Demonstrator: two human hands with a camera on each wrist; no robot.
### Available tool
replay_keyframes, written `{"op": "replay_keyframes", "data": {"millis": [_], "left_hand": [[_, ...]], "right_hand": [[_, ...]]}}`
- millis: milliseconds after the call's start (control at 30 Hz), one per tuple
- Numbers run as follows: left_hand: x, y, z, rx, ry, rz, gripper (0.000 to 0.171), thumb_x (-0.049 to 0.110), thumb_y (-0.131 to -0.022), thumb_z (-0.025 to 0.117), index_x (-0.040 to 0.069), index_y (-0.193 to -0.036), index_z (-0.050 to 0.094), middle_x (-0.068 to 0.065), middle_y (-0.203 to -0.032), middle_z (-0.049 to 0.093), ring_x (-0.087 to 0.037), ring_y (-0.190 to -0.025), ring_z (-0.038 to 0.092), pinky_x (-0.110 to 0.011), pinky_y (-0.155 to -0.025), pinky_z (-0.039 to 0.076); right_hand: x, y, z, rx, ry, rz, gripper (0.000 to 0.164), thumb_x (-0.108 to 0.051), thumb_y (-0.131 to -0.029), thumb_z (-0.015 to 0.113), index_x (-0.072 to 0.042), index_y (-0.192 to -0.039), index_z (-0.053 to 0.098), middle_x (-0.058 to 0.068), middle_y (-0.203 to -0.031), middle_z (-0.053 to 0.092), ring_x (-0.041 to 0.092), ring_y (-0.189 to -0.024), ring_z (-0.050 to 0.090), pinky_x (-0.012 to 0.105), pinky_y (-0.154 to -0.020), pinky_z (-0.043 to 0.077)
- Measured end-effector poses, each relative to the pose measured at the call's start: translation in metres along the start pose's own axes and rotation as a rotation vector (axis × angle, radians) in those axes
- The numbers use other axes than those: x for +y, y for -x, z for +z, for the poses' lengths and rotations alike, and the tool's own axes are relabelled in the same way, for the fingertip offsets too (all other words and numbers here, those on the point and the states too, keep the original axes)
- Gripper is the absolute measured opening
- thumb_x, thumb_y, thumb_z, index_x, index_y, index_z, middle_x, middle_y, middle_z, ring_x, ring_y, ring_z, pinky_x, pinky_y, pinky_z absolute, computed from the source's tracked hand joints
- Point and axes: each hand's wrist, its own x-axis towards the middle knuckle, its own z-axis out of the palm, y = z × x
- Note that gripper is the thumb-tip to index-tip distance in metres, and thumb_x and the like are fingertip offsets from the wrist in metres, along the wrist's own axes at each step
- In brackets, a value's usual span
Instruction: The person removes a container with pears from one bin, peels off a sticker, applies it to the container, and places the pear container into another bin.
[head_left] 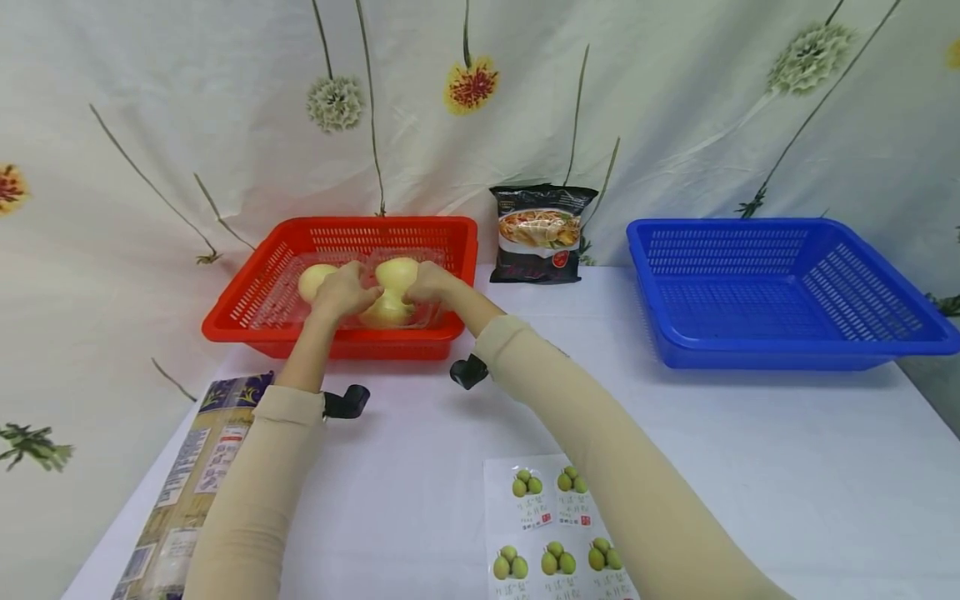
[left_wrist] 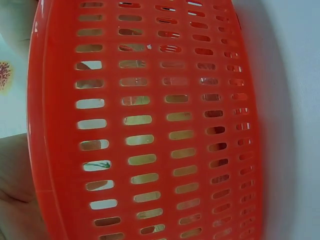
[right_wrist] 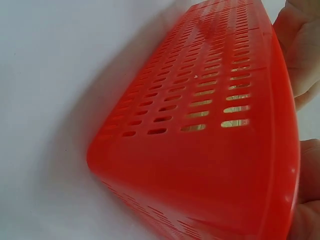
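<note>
Both hands reach over the front rim of a red perforated basket [head_left: 347, 346]. Inside it, several round pale yellow fruits [head_left: 395, 275] lie among clear plastic packaging [head_left: 279, 293]. My right hand [head_left: 435, 283] grips the upper right fruit, its thumb low on the fruit's side. Beside another fruit [head_left: 313, 280] is my left hand [head_left: 343, 292], thumb extended to the right; its fingertips are hidden. In the left wrist view, the basket wall [left_wrist: 150, 112] covers most of the contents, with part of a hand [left_wrist: 17, 190] behind the rim. The right wrist view shows fingers [right_wrist: 305, 200] beyond the basket's rim.
A blue basket [head_left: 757, 354] stands at the right, with a black noodle packet [head_left: 542, 233] upright between the baskets. A long pack of dried noodles [head_left: 187, 475] lies at the left. A sheet of pear stickers [head_left: 536, 533] lies at the front, partly under my right sleeve.
</note>
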Motion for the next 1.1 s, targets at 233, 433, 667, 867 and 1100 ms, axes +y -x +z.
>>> {"op": "replay_keyframes", "data": {"millis": [233, 433, 667, 867, 1100], "left_hand": [[0.001, -0.003, 0.003, 0.000, -0.004, 0.007, 0.059, 0.028, -0.091, 0.056, -0.011, -0.132, 0.039, -0.028, -0.115, 0.054, -0.038, -0.095, 0.050, -0.048, -0.079, 0.044], [0.006, -0.005, 0.004, -0.009, 0.014, 0.021, 0.062, 0.032, -0.093, 0.054, -0.013, -0.133, 0.038, -0.023, -0.100, 0.054, -0.032, -0.083, 0.049, -0.037, -0.066, 0.039], [0.002, -0.010, 0.008, -0.106, 0.110, 0.033, 0.064, 0.035, -0.095, 0.048, -0.016, -0.131, 0.034, -0.030, -0.119, 0.046, -0.035, -0.097, 0.045, -0.040, -0.077, 0.041], [0.000, -0.013, 0.007, -0.164, 0.134, 0.044, 0.062, 0.037, -0.096, 0.046, -0.017, -0.125, 0.035, -0.030, -0.112, 0.045, -0.036, -0.095, 0.044, -0.040, -0.077, 0.041], [0.003, -0.014, 0.009, -0.172, 0.237, 0.000, 0.075, 0.037, -0.095, 0.049, -0.018, -0.137, 0.018, -0.035, -0.129, 0.036, -0.039, -0.110, 0.039, -0.045, -0.093, 0.038]], "right_hand": [[0.000, 0.001, -0.006, 0.067, 0.033, -0.008, 0.045, -0.012, -0.082, 0.070, 0.002, -0.118, 0.049, 0.009, -0.098, 0.052, 0.020, -0.082, 0.051, 0.023, -0.064, 0.048], [-0.001, 0.002, -0.009, 0.141, 0.058, -0.024, 0.046, -0.013, -0.080, 0.072, 0.002, -0.119, 0.051, 0.009, -0.100, 0.056, 0.020, -0.084, 0.052, 0.024, -0.069, 0.048], [-0.002, 0.004, -0.011, 0.184, 0.155, -0.052, 0.038, -0.015, -0.080, 0.072, 0.001, -0.110, 0.054, 0.008, -0.090, 0.056, 0.019, -0.078, 0.053, 0.022, -0.063, 0.049], [-0.004, 0.008, -0.011, 0.191, 0.259, -0.079, 0.041, -0.018, -0.080, 0.072, 0.001, -0.112, 0.054, 0.008, -0.095, 0.057, 0.020, -0.081, 0.051, 0.024, -0.065, 0.046], [-0.002, 0.012, -0.013, 0.181, 0.267, -0.103, 0.045, -0.020, -0.078, 0.075, 0.002, -0.111, 0.055, 0.009, -0.096, 0.057, 0.020, -0.082, 0.052, 0.022, -0.064, 0.045]]}}
